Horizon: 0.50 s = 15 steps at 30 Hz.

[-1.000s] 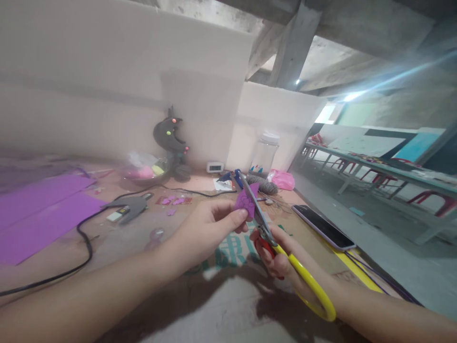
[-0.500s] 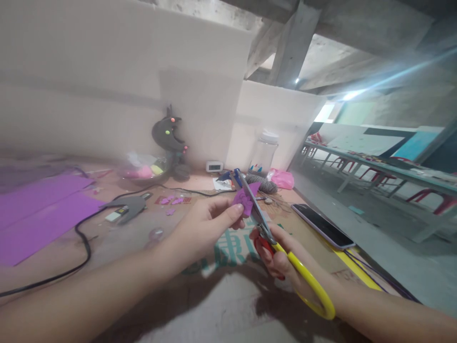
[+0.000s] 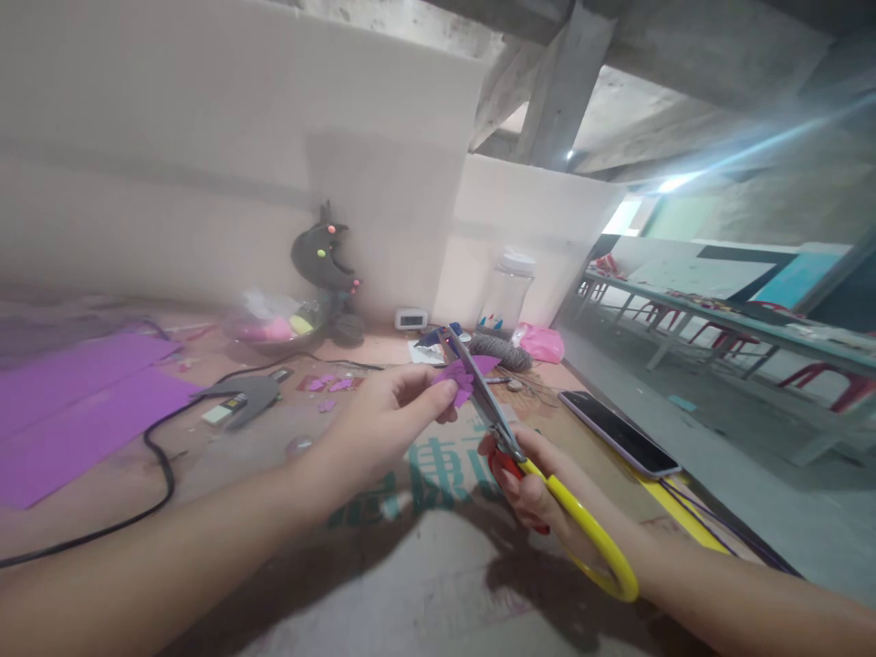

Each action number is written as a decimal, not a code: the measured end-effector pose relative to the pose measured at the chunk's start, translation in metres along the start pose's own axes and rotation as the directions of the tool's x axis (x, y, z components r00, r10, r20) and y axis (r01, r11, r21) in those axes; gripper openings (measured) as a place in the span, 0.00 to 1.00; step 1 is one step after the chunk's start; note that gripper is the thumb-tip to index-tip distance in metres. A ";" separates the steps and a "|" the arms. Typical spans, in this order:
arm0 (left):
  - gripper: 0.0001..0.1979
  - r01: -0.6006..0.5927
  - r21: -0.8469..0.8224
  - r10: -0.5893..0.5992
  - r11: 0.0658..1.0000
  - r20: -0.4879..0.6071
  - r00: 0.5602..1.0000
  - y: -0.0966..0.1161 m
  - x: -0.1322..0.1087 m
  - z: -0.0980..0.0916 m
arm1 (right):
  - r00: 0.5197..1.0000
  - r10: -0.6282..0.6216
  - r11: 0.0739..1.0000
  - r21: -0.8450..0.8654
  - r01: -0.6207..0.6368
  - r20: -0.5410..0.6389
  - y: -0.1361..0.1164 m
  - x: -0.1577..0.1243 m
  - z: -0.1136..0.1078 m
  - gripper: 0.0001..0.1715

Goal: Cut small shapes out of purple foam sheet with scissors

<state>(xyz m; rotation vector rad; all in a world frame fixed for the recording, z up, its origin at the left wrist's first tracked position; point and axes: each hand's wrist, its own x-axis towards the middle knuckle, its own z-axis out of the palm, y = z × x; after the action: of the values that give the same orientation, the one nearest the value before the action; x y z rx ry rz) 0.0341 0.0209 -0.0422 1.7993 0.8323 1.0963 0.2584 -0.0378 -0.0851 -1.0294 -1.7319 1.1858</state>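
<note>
Between the thumb and fingers of my left hand (image 3: pixel 403 406) is a small piece of purple paper (image 3: pixel 457 372), possibly felt or foam. My right hand (image 3: pixel 530 484) is wrapped round scissors (image 3: pixel 489 401) with one yellow and one red handle. Their blades point up and away from me and cross the purple piece just right of my left fingertips. Several small purple cut-outs (image 3: pixel 329 383) lie beyond my left hand. Larger purple sheets (image 3: pixel 88 401) are spread at the left.
A grey cut shape (image 3: pixel 256 397) and black cable (image 3: pixel 161 456) lie left. At the back stand a dark crescent figure (image 3: pixel 318 255), small digital clock (image 3: pixel 411 318) and clear bottle (image 3: pixel 505 292), with grey yarn (image 3: pixel 503 350) and a pink bag (image 3: pixel 539 343) nearby. A phone (image 3: pixel 620 433) rests right.
My left hand has shifted slightly left and up with the purple piece, which has turned a little. The scissor blades look closer together; my right hand has barely moved.
</note>
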 end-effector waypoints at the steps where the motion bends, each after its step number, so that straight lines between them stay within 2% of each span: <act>1: 0.14 -0.001 0.003 0.001 1.000 -0.004 1.000 -0.001 0.000 0.000 | 1.000 0.003 1.000 0.001 -0.003 -0.002 0.000 0.000 0.000 0.38; 15: 0.13 -0.024 -0.029 0.024 0.999 -0.033 0.999 -0.002 0.003 -0.004 | 1.000 -0.005 1.000 -0.031 0.006 0.017 0.009 0.003 -0.006 0.38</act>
<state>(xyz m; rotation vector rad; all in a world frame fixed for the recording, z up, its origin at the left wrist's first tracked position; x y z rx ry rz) 0.0314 0.0260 -0.0417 1.7755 0.8116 1.1503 0.2643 -0.0312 -0.0913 -1.0349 -1.7697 1.1705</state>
